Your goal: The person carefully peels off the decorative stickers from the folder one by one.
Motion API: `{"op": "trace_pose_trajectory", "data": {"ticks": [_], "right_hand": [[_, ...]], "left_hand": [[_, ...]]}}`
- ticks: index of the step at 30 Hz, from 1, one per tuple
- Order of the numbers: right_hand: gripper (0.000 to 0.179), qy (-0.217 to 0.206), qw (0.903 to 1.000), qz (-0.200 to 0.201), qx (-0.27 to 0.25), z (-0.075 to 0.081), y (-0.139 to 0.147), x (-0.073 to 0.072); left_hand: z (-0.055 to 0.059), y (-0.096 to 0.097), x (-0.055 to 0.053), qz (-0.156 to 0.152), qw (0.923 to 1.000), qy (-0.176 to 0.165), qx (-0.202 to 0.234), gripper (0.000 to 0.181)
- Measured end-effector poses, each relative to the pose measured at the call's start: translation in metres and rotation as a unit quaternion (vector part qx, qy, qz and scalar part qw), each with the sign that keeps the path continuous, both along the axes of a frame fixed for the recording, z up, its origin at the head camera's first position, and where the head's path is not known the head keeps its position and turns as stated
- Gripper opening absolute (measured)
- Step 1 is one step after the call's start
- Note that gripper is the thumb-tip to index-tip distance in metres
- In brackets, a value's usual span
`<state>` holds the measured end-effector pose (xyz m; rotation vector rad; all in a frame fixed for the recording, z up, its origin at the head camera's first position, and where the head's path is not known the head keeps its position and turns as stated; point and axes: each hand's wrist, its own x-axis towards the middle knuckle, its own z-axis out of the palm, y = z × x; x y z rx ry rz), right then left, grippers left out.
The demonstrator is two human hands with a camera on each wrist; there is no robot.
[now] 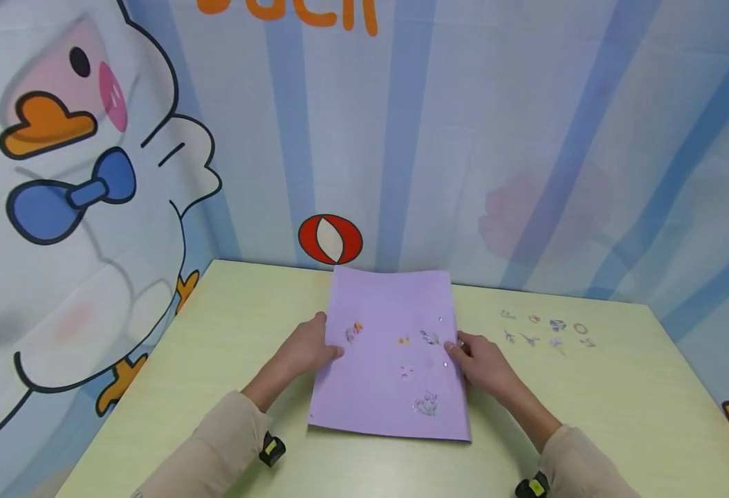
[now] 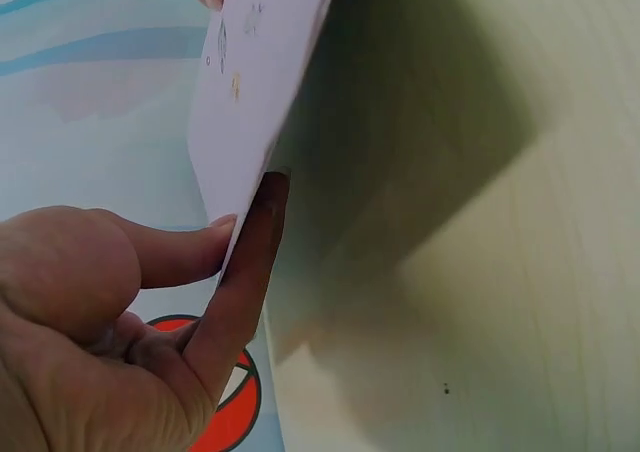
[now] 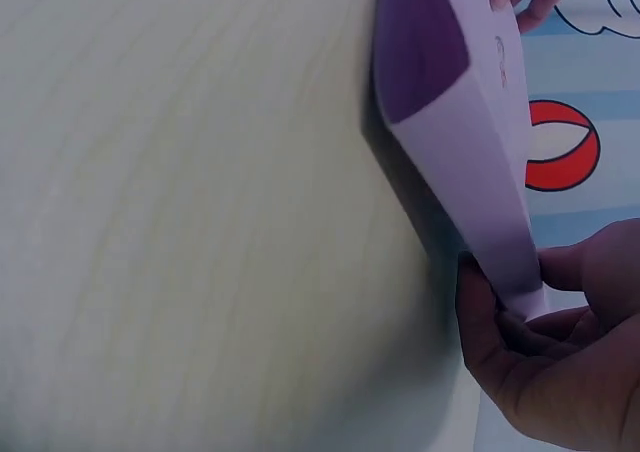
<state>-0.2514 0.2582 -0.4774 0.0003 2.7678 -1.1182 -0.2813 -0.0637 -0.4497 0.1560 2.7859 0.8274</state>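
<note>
A purple sheet of paper (image 1: 389,387) is lifted and tilted over the table, its printed-looking small flower stickers (image 1: 427,403) facing up. My left hand (image 1: 305,346) pinches its left edge, thumb on the front face and fingers behind. On the opposite edge my right hand (image 1: 483,363) grips it the same way. In the right wrist view the paper (image 3: 465,172) is doubled over, with a rounded fold along the right hand's side and a gap between its layers. The left wrist view shows the left thumb (image 2: 190,255) pressed to the face near the edge.
Several small stickers (image 1: 557,325) lie in two rows on the pale yellow table (image 1: 588,401), right of the paper. Behind the table hangs a striped blue cloth (image 1: 464,138) with a large duck picture (image 1: 84,194) at left.
</note>
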Motion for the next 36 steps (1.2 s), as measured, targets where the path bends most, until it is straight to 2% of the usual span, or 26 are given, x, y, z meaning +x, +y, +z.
{"op": "trace_pose_trajectory", "data": {"ticks": [3,9,13,17,22,25,28,36], "right_hand": [[0.052,0.001,0.9993,0.006,0.036,-0.003,-0.003,0.000],[0.048,0.002,0.9978,0.025,0.061,-0.002,-0.005,0.003],[0.036,0.029,0.9936,0.050,0.097,-0.002,-0.006,0.003],[0.027,0.052,0.9894,0.058,0.122,-0.004,-0.006,0.002],[0.028,0.059,0.9877,0.056,0.134,-0.005,-0.007,0.001],[0.028,0.063,0.9870,0.055,0.137,-0.005,-0.008,0.001],[0.025,0.065,0.9872,0.055,0.135,-0.004,-0.008,0.003],[0.027,0.072,0.9855,0.044,0.147,0.001,-0.008,0.002]], "left_hand": [[-0.006,0.001,-0.001,0.002,1.0000,-0.001,-0.008,0.079],[-0.015,0.001,-0.002,-0.009,0.9994,0.013,-0.032,0.074],[-0.016,0.002,-0.002,-0.008,0.9986,0.011,-0.050,0.072],[-0.018,0.005,-0.003,-0.005,0.9970,0.010,-0.076,0.069],[-0.020,0.007,-0.004,-0.002,0.9939,0.014,-0.110,0.055],[-0.018,0.008,-0.003,0.002,0.9917,0.017,-0.127,0.053],[-0.015,0.009,-0.002,0.000,0.9873,0.022,-0.157,0.055],[-0.014,0.015,-0.003,-0.013,0.9686,0.028,-0.247,0.065]]}}
